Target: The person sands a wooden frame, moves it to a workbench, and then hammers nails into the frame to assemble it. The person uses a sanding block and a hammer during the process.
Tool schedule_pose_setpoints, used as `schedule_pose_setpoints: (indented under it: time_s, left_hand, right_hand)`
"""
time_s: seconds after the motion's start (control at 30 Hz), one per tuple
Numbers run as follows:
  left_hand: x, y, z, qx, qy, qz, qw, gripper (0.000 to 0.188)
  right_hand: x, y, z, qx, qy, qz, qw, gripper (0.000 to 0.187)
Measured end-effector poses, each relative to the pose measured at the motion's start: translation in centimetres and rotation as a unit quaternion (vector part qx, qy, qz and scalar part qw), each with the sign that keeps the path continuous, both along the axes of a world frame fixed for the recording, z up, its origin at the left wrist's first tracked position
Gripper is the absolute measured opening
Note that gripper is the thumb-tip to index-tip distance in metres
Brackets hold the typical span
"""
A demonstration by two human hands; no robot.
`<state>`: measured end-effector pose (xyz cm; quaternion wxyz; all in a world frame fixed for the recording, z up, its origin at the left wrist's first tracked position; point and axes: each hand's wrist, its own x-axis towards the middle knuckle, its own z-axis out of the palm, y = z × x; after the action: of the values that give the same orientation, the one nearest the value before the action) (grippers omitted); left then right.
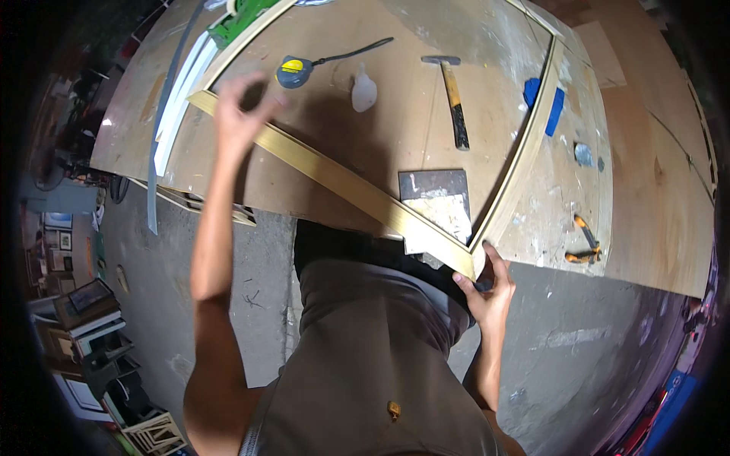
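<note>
One wooden frame (327,173), partly out of view

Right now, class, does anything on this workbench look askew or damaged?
Yes. The wooden frame lies askew on the workbench, its near right corner, in the right hand, seemingly jutting past the edge. Beside that corner, the dark plate is blotched white, as if smeared.
</note>
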<state>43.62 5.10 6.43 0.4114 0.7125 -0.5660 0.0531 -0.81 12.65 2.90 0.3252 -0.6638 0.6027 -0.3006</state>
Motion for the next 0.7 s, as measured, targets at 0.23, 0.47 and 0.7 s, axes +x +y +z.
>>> schedule_pose_setpoints:
  time_s: [0.23,0.47,0.7]
  left_hand:
    - [22.5,-7.9,-3.4,0.144,0.084,0.229,0.959,0.086]
    - [21.0,-15.7,-1.5,0.186,0.019,0.328,0.926,0.065]
    - [24.0,-20.5,-2.5,0.151,0.042,0.351,0.923,0.063]
  right_hand:
    - [0.4,-0.1,0.2,0.018,0.025,0.01,0.999,0.063]
    - [0.9,-0.2,1.2,0.031,0.067,-0.002,0.997,0.067]
    - [4.6,-1.2,1.0,-0.001,0.044,0.025,0.999,0.067]
